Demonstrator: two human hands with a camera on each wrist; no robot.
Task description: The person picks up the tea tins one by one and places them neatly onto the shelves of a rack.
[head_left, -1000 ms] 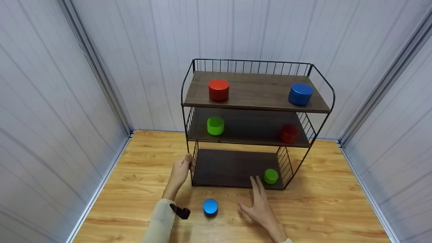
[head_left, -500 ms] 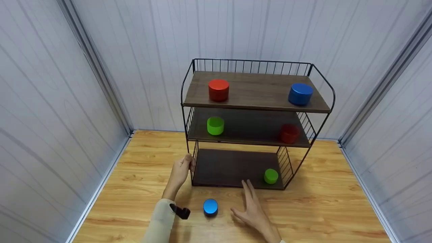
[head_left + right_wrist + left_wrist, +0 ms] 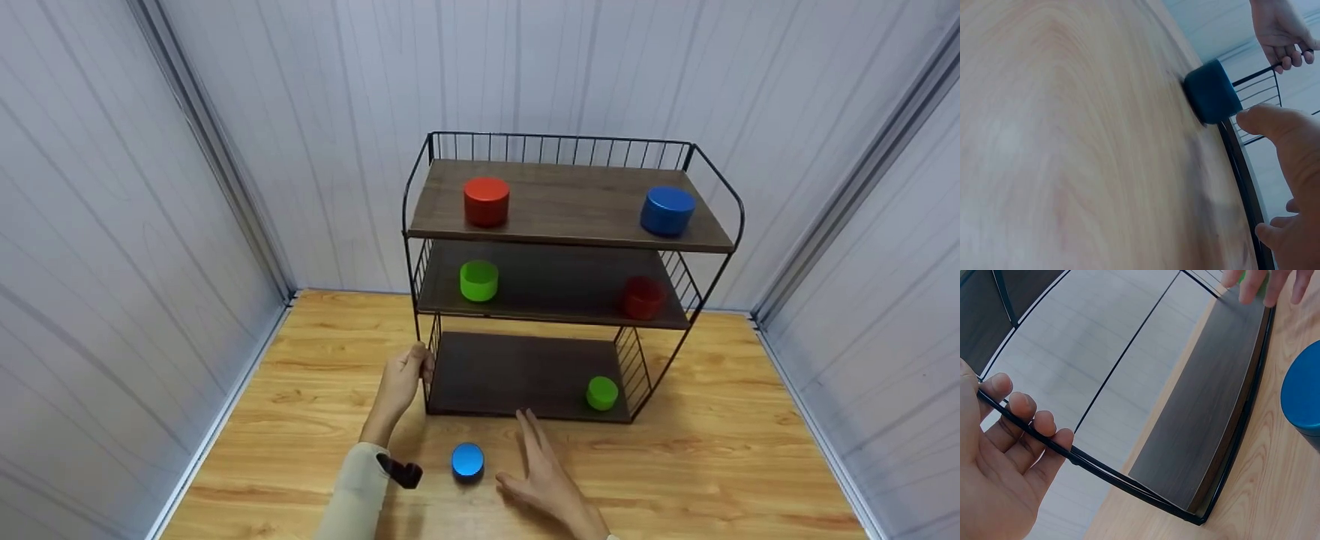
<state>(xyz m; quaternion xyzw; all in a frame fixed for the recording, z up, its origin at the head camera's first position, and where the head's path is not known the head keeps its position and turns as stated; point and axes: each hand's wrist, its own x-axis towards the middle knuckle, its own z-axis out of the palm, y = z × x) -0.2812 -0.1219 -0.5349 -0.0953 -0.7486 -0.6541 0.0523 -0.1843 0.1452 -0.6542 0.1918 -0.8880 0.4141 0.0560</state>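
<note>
My left hand [image 3: 401, 382] grips the front left post of a three-tier rack [image 3: 555, 240] with black wire frame and dark wood boards. In the left wrist view the fingers [image 3: 1044, 424] curl round the black bar. My right hand [image 3: 544, 480] hovers over the floor in front of the bottom board, fingers extended and thumb spread, holding nothing. Left of it a small round blue tin [image 3: 467, 460] stands on the wood surface. In the right wrist view the blue tin [image 3: 1213, 91] sits just past the thumb. A green round container [image 3: 602, 393] is on the bottom board's right end.
On the top board are a red tin [image 3: 486, 202] at left and a blue tin [image 3: 667, 211] at right. The middle board bears a green container [image 3: 478, 280] at left and a dark red one [image 3: 643, 298] at right. Pale panel walls [image 3: 555, 67] enclose the back and sides.
My right hand has moved left and slightly toward me, away from the green container on the bottom board and closer to the blue tin. The left hand stays on the post.
</note>
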